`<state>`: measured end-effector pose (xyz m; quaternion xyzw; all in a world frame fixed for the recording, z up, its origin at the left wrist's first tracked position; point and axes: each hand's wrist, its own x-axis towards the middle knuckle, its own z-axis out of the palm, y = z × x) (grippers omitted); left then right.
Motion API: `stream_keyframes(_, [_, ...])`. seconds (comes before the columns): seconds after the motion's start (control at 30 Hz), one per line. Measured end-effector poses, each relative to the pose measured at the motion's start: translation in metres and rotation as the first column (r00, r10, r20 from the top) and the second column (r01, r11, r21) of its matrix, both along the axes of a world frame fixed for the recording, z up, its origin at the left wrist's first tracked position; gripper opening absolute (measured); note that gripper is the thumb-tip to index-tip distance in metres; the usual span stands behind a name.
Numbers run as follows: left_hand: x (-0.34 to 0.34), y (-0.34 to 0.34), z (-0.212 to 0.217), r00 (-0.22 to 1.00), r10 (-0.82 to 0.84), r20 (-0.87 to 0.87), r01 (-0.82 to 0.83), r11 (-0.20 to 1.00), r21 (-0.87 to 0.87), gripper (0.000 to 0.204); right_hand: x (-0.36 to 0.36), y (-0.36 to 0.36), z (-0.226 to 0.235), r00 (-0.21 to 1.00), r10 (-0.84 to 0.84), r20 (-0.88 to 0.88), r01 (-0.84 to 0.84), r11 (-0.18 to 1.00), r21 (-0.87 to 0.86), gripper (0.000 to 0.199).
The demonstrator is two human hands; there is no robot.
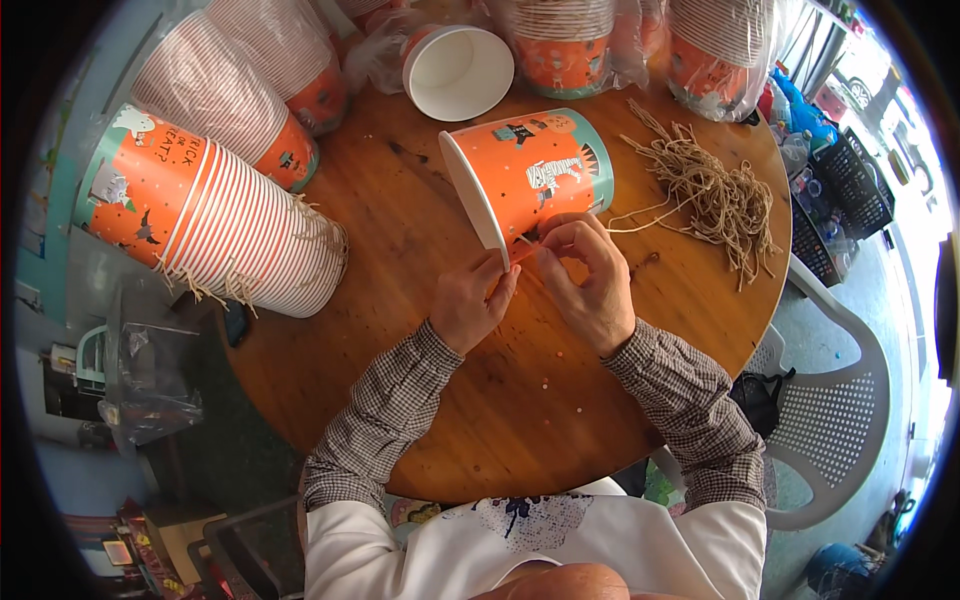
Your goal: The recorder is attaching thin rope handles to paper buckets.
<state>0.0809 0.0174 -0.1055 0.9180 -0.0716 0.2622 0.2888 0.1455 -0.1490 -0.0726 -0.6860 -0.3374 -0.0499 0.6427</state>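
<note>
1. While the printed paper bucket (530, 165) lies on its side near the middle of the wooden surface (520, 400), mouth to the left and teal base to the right, the left hand (470, 300) pinches its rim at the near edge.
2. The right hand (590, 270) has thumb and forefinger drawn together at the bucket's near wall, apparently on the twine strand (640, 228); the exact pinch is too small to confirm.
3. That bucket should be light and fairly stiff, its smooth coating slightly slippery and its wall easily dented; the rim looks the surest hold.
4. The twine should be soft, grippy and prone to snag, best taken near its end.
5. Tapered walls carry orange print; the twine bundle (715, 195) is tan, fibrous and loosely tangled.
6. Leftward, a nested bucket stack (240, 225) shows close-set pale rims with short twine ends; behind, a white-lined bucket (460, 75) gapes open.
</note>
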Motion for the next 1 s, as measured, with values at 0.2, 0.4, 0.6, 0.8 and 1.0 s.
stream_keyframes(0.2, [-0.001,0.001,-0.002,1.000,-0.009,0.000,0.009,1.000,0.017,0.018,0.000,0.000,0.000,1.000,-0.010,-0.017,0.010,1.000,-0.017,0.011])
stream_keyframes(0.4, [-0.001,-0.001,0.000,1.000,-0.014,-0.019,0.014,1.000,0.022,0.019,0.000,0.002,-0.002,1.000,-0.008,0.005,0.008,1.000,-0.012,0.010])
stream_keyframes(0.6, [-0.002,-0.002,-0.003,1.000,-0.026,0.010,0.025,0.999,0.030,0.016,-0.002,0.002,-0.003,1.000,-0.016,0.003,0.016,0.999,-0.043,0.010])
stream_keyframes(0.8, [0.000,-0.003,0.000,0.986,-0.160,0.052,0.161,0.987,-0.019,0.018,-0.002,0.002,-0.001,0.997,-0.061,0.046,0.066,0.992,-0.109,0.011])
stream_keyframes(1.0, [-0.004,-0.009,-0.002,0.983,-0.182,-0.004,0.153,0.834,-0.530,0.036,-0.003,-0.001,0.001,0.993,-0.043,0.112,0.060,0.987,-0.146,0.011])
